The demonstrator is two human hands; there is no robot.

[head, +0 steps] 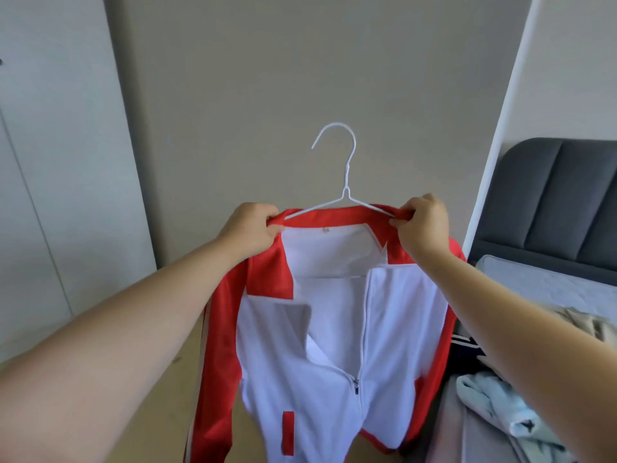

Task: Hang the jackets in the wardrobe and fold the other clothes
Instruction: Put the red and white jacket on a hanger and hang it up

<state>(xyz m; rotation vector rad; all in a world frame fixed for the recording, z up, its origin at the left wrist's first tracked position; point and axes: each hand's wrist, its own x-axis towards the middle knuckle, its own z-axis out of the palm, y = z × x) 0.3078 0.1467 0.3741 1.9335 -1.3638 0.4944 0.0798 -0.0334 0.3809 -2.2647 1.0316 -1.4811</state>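
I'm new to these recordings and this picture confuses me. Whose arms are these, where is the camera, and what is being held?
There is no machine here. A person wears a wide-angle camera on the head, so you see their own two arms reaching forward. The left hand and right hand each pinch the red collar of a red-and-white zip jacket, which sits on a thin white wire hanger. At the right is a bed with a grey padded headboard, and a crumpled pale blue garment lies lower down.
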